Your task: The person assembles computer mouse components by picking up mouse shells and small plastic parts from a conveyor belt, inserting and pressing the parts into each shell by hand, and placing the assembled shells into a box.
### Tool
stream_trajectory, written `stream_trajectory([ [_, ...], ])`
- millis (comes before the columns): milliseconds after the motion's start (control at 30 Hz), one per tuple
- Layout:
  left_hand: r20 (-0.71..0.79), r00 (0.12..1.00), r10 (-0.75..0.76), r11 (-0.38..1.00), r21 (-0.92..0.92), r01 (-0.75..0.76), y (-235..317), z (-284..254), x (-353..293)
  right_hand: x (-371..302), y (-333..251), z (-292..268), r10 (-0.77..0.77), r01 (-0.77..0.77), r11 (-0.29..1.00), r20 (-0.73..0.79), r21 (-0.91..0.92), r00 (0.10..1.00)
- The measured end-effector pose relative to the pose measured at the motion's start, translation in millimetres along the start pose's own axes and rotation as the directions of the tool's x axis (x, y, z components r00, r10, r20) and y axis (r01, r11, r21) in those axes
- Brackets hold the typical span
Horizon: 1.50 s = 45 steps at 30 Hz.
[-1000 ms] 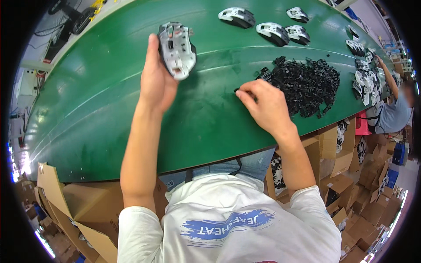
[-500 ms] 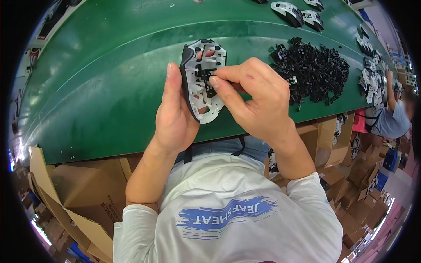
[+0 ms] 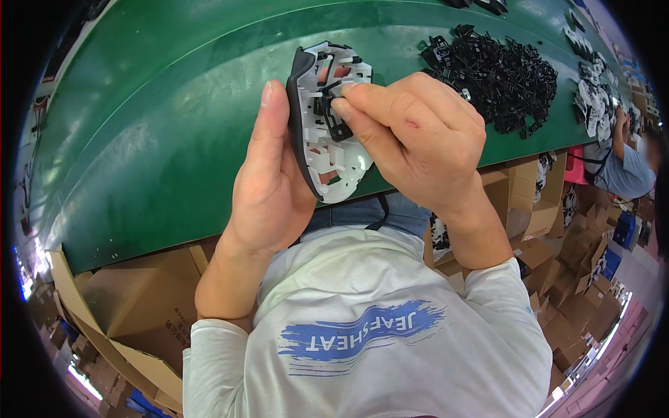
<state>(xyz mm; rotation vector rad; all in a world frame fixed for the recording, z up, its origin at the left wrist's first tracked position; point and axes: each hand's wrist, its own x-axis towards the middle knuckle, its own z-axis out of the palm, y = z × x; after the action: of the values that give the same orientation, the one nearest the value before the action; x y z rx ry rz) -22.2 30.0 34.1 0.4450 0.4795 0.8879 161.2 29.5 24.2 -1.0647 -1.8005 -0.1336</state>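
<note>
My left hand is wrapped round a computer mouse shell, thumb along its dark outer side. The shell's white, ribbed inside faces up, and its long side runs away from me. Between thumb and forefinger, my right hand pinches a small black plastic bracket. That bracket lies within the shell's hollow, slightly tilted among the white ribs. The pinching fingertips partly cover its upper end, so I cannot tell whether it is seated.
A heap of black plastic parts lies on the green table to the right. Beyond are several white shells and a co-worker. Open cardboard boxes stand below the table edge at left and right.
The shell has tilted slightly and come a little closer to the view. My right hand has shifted right and up with the bracket, which sits at a different slant. The whole view has moved slightly.
</note>
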Motion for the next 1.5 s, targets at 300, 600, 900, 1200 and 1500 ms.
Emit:
stream_trajectory([
  [300, 0.089, 0.995, -0.035, 0.992, -0.118, 0.045, -3, -9, 1, -8, -4, -11, 0.000, 0.002, 1.000, 0.069, -0.026, 0.998],
  [600, 0.003, 0.999, -0.049, 0.998, 0.046, 0.048, -11, -3, -4, 4, -9, -38, -0.011, 0.031, 0.998, 0.349, -0.051, 0.937],
  [900, -0.061, 0.998, -0.010, 0.970, 0.240, 0.024, -11, 5, -3, -2, -2, -31, 0.007, 0.008, 0.999, 0.328, -0.045, 0.945],
  [1200, -0.075, 0.996, -0.056, 0.980, 0.188, 0.069, -15, -1, -4, -11, -6, -24, 0.128, -0.134, 0.991, 0.191, 0.016, 0.973],
  [1500, 0.053, 0.998, -0.040, 0.997, -0.069, 0.044, -14, -18, -1, -13, 0, -36, 0.161, -0.231, 0.949, 0.298, 0.215, 0.941],
])
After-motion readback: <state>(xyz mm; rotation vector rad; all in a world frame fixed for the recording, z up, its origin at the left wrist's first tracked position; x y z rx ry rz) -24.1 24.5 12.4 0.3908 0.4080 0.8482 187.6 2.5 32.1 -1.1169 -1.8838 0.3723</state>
